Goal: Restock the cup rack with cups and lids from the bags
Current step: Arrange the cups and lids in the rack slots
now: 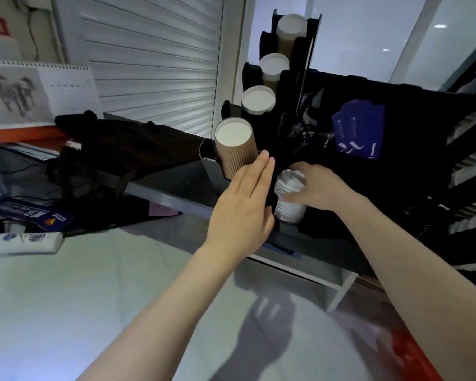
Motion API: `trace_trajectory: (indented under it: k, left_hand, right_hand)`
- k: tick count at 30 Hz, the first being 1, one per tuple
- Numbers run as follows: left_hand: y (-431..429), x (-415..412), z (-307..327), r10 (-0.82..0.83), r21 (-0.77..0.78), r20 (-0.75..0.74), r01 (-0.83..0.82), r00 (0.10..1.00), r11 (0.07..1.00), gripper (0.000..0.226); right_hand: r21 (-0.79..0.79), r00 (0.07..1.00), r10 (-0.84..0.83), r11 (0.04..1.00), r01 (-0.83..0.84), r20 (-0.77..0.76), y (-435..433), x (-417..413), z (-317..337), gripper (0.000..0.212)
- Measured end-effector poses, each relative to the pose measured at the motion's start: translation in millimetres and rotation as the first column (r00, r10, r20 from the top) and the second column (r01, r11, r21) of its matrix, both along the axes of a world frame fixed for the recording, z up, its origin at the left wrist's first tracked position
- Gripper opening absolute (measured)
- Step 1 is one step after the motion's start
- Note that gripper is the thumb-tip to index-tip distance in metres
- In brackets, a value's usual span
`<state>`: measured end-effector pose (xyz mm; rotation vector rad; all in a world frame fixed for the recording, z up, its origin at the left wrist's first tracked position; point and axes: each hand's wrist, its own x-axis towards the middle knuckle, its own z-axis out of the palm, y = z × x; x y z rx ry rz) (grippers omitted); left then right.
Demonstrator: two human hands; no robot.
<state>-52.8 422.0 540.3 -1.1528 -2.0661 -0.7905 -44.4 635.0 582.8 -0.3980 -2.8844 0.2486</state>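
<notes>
While stretching up from the bottom edge over a pale, smooth tabletop [94, 284], reaching both bare forearms toward a tall black rack [312, 45] of glossy, flat panels. Holding the left hand [239, 213] flat and on edge, fingers straight and pressed together, gripping nothing, fingertips lying against the side of a brown cup [235, 152] in the lowest slot, or just beside it; hard telling which. Curling the right hand [318, 188] round a stack of white lids [289, 196], thumb in front and fingers wrapping behind, in the low compartment just right of that cup. Showing, on the cup, a ribbed cardboard wall and a round white end tilting toward the camera. Showing, above it, three more cups [258, 99] with round white ends, stepping up the rack's slots one over another. Lying behind at the left: a slatted grey shutter [154, 64], a spiral-bound calendar [39, 92] bearing a horse drawing, and a crumpled black cloth [121, 144].
</notes>
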Motion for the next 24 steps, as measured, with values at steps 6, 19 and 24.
trace_trajectory:
  k: [6, 19, 24]
  left_hand:
    - [-2, -2, 0, -0.027, 0.005, 0.012, 0.027, 1.000, 1.000, 0.073]
    - [-3, -5, -5, -0.027, -0.055, -0.012, 0.026, 1.000, 0.998, 0.073]
    - [-4, -4, -3, -0.036, -0.043, 0.006, 0.036, 0.999, 0.998, 0.075]
  right_hand:
    - [-0.049, 0.998, -0.005, 0.999, 0.008, 0.064, -2, -5, 2, 0.085]
    - [-0.104, 0.998, -0.056, 0.993, 0.055, -0.006, -13, -4, 7, 0.072]
    - [-0.072, 0.991, -0.042, 0.997, 0.033, -0.126, -9, 3, 4, 0.074]
